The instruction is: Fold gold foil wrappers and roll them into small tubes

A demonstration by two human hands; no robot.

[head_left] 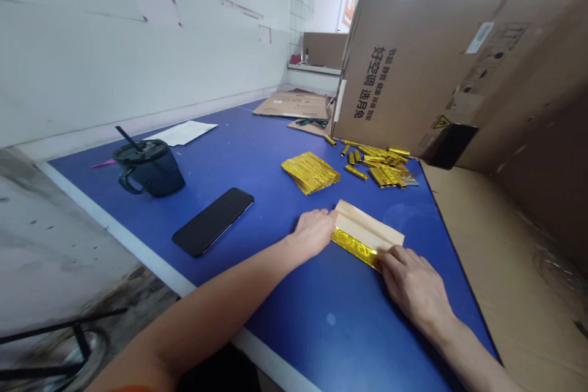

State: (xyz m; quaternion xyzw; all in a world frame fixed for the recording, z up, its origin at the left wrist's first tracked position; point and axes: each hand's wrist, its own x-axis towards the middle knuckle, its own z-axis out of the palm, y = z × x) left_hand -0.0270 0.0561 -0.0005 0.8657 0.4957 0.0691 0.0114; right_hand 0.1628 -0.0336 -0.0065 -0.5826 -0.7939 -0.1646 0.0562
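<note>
A sheet of gold foil paper (367, 228) lies on the blue table with its pale back up. Its near edge is folded over into a shiny gold strip. My left hand (315, 231) is closed on the sheet's left end, fingertips at the fold. At the right end of the fold, my right hand (411, 278) has its fingers curled onto the paper. Just beyond stands a flat stack of gold foil sheets (311, 173). Several rolled gold paper tubes (383, 165) are heaped to the right of that stack.
A black phone (214, 222) and a dark lidded mug (150, 168) with a straw are on the left of the blue table (257, 159). Behind the mug are white papers (186, 133). A large cardboard box (413, 67) rises at the right, and flat cardboard (291, 105) lies at the back.
</note>
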